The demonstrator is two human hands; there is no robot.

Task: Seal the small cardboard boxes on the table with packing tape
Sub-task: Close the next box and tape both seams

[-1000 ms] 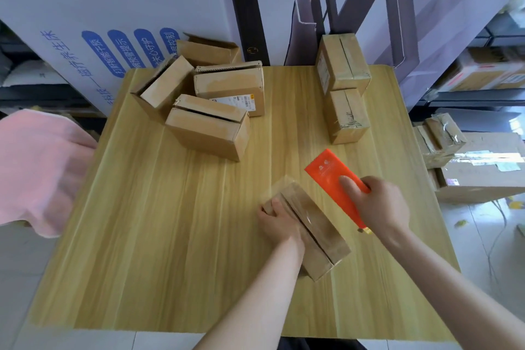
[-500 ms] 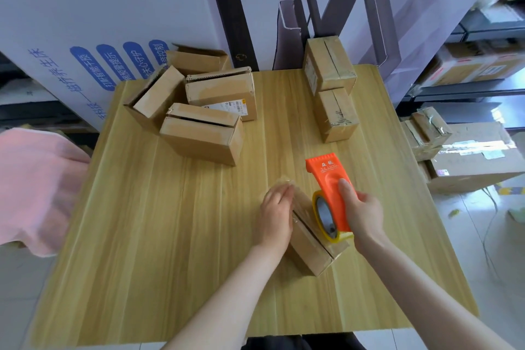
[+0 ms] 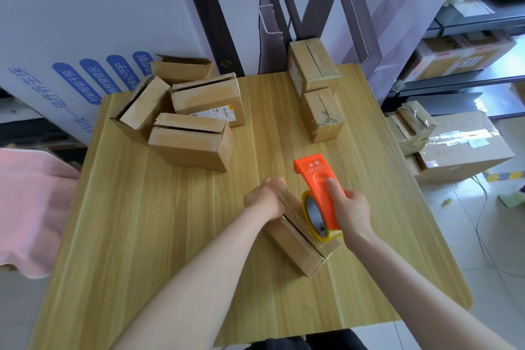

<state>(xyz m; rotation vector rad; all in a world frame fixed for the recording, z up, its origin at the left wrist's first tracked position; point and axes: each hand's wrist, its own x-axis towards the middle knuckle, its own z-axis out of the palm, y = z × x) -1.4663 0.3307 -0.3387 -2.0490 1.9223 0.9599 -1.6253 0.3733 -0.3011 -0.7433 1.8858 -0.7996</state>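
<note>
The box (image 3: 295, 253) lies right of the table's (image 3: 142, 236) middle, a little nearer the near edge, its long axis slanting from far-left to near-right. The left hand (image 3: 265, 197) sits on its far-left end, fingers bent down over that end and holding it. The right hand (image 3: 350, 213) is clamped round the orange dispenser (image 3: 316, 185), forefinger laid along its top. The tape roll (image 3: 314, 214) rests on the box's top about halfway along, and clear tape seems to stretch from it back to the left hand.

The untaped part of the seam runs from the roll toward the near-right end, so the pull likely goes that way, along the axis, while the left hand pins the start.

Four open boxes (image 3: 193, 139) crowd the far left corner and two taped boxes (image 3: 324, 113) stand by the far right corner, all well apart from that line. A pink cloth (image 3: 31, 207) hangs off the left edge
</note>
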